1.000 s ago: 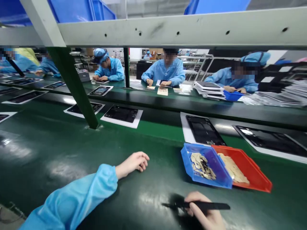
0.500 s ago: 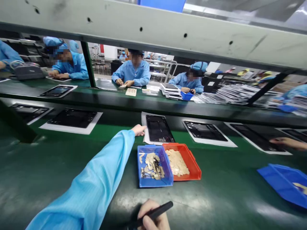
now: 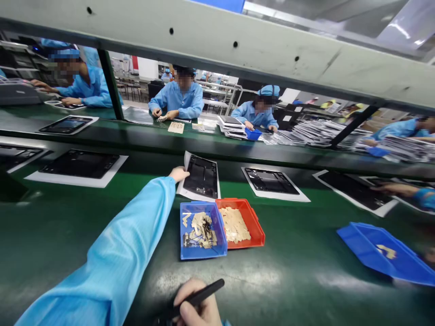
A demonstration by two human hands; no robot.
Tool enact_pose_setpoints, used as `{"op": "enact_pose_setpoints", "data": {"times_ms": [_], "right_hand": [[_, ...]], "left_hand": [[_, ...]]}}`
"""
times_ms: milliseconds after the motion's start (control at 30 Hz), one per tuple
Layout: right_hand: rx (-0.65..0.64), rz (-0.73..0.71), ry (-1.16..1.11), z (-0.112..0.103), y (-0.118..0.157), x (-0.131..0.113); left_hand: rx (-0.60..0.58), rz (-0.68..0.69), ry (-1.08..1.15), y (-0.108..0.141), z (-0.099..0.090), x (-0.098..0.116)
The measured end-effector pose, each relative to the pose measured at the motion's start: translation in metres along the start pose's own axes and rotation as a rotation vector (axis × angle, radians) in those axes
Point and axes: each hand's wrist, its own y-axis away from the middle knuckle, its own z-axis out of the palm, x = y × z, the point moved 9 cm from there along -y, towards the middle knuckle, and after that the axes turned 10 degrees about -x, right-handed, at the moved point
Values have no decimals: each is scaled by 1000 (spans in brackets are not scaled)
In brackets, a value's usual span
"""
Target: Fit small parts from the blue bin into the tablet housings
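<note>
My left hand (image 3: 179, 174) reaches forward and grips the left edge of a black device panel (image 3: 202, 176) and the white sheet (image 3: 186, 192) under it; that edge looks slightly raised. Near the bottom of the view my right hand (image 3: 199, 303) is closed around a black pen-like tool (image 3: 205, 292), which points up to the right. Between the hands stand a blue bin (image 3: 204, 254) with tan and black small pieces, and a red bin (image 3: 256, 228) with tan pieces, side by side and touching.
More black panels on white sheets lie left and right, one a black panel (image 3: 272, 181). Another person's hand (image 3: 394, 188) touches a panel at far right, above a blue bin (image 3: 360, 244). A shelf beam (image 3: 204, 40) crosses overhead; people in blue sit beyond.
The view has shifted, so most things appear farther left. The panel and sheet at my left hand have turned, and my fingers now grip their edge. My right hand still holds the tool.
</note>
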Motion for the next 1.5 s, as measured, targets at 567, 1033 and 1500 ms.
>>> {"op": "enact_pose_setpoints", "data": {"times_ms": [567,1033,1500], "right_hand": [[102,-486,366,15,1,-81],[130,-459,156,149,67,-104],[236,-69,-208,188,-93,24]], "left_hand": [[85,-47,952,356,-75,-151],[-969,-236,775,541,45,-179],[-67,789,-829,367,-109,-157]]}}
